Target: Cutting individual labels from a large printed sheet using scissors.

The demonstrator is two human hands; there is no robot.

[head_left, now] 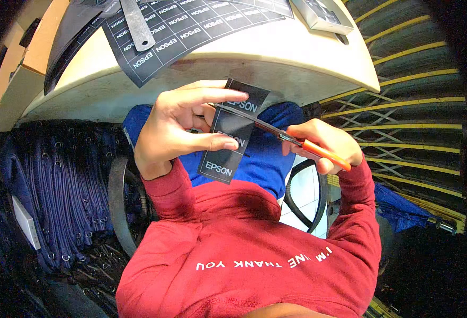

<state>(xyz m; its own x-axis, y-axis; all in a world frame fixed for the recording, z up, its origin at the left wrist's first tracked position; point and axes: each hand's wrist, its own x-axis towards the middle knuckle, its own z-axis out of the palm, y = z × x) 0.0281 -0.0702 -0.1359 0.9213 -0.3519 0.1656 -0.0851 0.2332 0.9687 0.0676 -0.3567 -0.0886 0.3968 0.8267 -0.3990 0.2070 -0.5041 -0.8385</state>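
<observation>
Between the thumb and fingers of my left hand [178, 119] is a black strip of printed labels [218, 165], held up over my lap with its long side running away from me. My right hand [329, 142] grips a pair of scissors with orange handles [323, 153]. Their blades reach leftward across the strip, along the line between the far label and the middle one. Whether the blades have parted the strip there, I cannot tell.
A pale table [201, 62] curves ahead, bearing black label sheets [191, 26], a metal ruler [136, 26] and a small open box [323, 18]. Cardboard [24, 87] stands at left, above hanging dark blue straps [74, 196]. A yellow-edged folding gate [403, 111] lines the right.
</observation>
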